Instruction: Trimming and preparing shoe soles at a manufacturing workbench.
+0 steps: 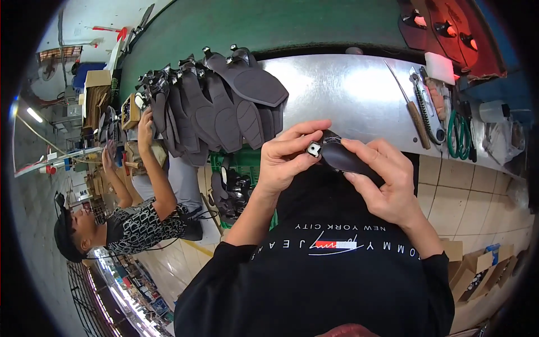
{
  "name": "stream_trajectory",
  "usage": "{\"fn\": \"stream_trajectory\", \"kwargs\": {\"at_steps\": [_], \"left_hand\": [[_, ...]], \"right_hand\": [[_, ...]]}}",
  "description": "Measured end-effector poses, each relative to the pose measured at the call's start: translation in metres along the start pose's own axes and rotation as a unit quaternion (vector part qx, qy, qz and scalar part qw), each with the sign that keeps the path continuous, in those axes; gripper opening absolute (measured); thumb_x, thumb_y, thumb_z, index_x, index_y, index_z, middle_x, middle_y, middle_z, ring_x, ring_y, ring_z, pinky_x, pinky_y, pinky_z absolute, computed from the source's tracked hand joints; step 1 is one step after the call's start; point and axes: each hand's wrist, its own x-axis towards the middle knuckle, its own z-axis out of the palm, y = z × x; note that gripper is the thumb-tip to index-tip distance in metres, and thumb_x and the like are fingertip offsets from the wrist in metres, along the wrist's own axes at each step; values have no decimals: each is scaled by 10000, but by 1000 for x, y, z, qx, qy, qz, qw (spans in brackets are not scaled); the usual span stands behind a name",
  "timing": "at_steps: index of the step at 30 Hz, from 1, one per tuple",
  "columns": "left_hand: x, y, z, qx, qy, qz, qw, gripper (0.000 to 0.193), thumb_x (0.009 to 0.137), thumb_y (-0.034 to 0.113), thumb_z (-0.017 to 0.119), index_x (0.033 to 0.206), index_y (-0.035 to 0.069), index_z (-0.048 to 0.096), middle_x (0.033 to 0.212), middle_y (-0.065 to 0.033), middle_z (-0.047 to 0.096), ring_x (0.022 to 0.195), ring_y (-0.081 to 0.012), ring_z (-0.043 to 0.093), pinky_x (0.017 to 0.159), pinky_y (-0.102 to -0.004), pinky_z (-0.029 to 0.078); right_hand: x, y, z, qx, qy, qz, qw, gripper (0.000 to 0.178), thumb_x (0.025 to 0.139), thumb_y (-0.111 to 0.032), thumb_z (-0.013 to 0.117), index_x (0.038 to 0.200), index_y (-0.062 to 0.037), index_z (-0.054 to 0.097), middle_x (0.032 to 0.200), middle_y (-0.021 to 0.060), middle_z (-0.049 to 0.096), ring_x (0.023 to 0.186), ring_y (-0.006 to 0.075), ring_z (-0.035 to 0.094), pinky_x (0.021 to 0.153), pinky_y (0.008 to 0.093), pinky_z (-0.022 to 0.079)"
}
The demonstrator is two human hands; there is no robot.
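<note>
Both of my hands hold one dark heeled shoe sole [343,158] just off the near edge of the metal worktop. My left hand [286,158] pinches it at the heel end, where a pale square piece with a dark hole shows. My right hand [384,174] grips the smooth, wider part, thumb below and fingers on top. Part of the sole is hidden behind my fingers. Left of my hands, several grey-black shoe soles [223,109] with heels lie overlapped in a row on the worktop [331,84].
An awl [416,119], a utility knife [426,101] and green-handled scissors [459,135] lie at the right. Soles glow under red light [449,33] at the far right. A green crate [247,168] holds more pieces below. A co-worker [140,224] reaches toward the bench at left.
</note>
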Motion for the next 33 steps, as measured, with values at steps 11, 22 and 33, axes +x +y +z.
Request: {"fn": "stream_trajectory", "kwargs": {"at_steps": [11, 22, 33], "left_hand": [[0, 5, 2, 59, -58, 19, 996, 401, 815, -101, 594, 1208, -30, 641, 1389, -258, 491, 1150, -231, 591, 887, -278, 506], [-2, 12, 22, 29, 43, -159, 986, 464, 888, -94, 432, 1318, 23, 564, 1406, -136, 510, 1168, -201, 578, 809, -276, 584], [6, 15, 28, 55, 77, -218, 971, 426, 823, -111, 531, 1237, -43, 603, 1256, -178, 611, 999, -176, 663, 716, -248, 609]], "right_hand": [[-4, 3, 3, -59, 9, -33, 998, 392, 708, -46, 736, 1095, -43, 671, 794, 102, 581, 673, 266, 580, 590, 352, 472], [-5, 19, 10, 9, 7, 59, 998, 399, 759, -49, 692, 1152, -42, 625, 841, 128, 616, 744, 301, 623, 673, 363, 496], [-2, 21, 4, -89, -80, 37, 992, 256, 732, -65, 714, 980, -124, 701, 812, 92, 550, 771, 286, 592, 657, 377, 473]]}}
